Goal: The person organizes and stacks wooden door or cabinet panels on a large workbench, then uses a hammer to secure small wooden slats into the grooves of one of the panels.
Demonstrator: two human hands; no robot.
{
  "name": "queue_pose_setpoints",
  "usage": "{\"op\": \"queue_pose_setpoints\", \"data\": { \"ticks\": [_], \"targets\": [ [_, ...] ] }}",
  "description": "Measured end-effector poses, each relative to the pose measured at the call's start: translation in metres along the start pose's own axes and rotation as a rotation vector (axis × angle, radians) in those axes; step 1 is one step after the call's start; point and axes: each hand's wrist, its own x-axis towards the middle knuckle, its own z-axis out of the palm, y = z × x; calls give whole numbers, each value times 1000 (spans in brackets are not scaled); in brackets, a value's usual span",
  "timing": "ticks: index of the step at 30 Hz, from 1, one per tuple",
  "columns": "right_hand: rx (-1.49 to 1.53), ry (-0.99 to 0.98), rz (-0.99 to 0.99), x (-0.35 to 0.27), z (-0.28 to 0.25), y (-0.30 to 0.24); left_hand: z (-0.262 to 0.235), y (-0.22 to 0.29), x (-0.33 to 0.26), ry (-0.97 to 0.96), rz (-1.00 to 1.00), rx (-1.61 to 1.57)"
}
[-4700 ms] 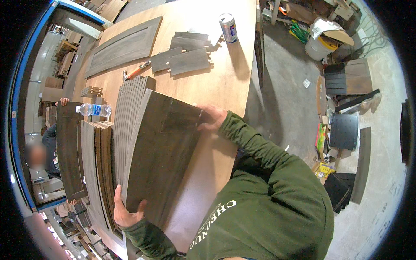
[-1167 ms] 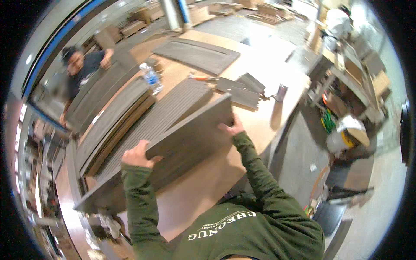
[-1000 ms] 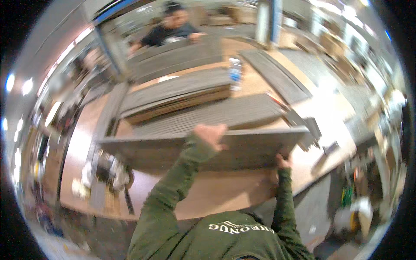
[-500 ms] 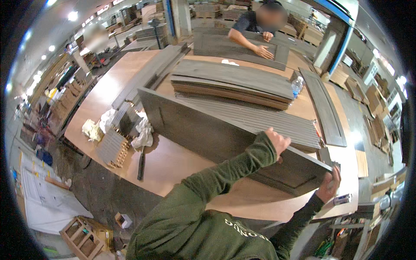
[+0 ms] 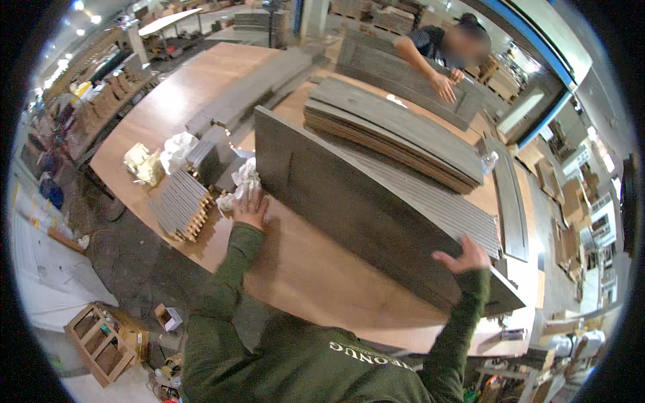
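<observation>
A dark grey cabinet door panel stands on its long edge, tilted, across the table in front of me. My right hand grips its upper edge near the right end, thumb on the near face and fingers over the top. Beyond the panel's left end, my left hand reaches to a crumpled white cloth, its fingers spread at the cloth's near side. Left of that hand lies a bundle of grey strips with light wooden ends.
Behind the panel are grey slats and a stack of grey boards, with a plastic bottle beside them. Across the wooden table, a co-worker's hand is at another panel. A can lies near the right edge.
My left hand has let go of the panel's top edge and moved left to the cloth. My right hand has shifted from the panel's right end onto its upper edge. The view has turned.
</observation>
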Motion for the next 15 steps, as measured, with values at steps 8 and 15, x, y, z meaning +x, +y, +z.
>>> {"op": "queue_pose_setpoints", "data": {
  "ticks": [8, 15],
  "targets": [
    [-48, 12, -164, 59, 6, -129, 52, -87, 40, 48, -21, 118],
    [11, 362, -345, -25, 30, -102, 82, -115, 56, 128, 5, 159]
  ]
}}
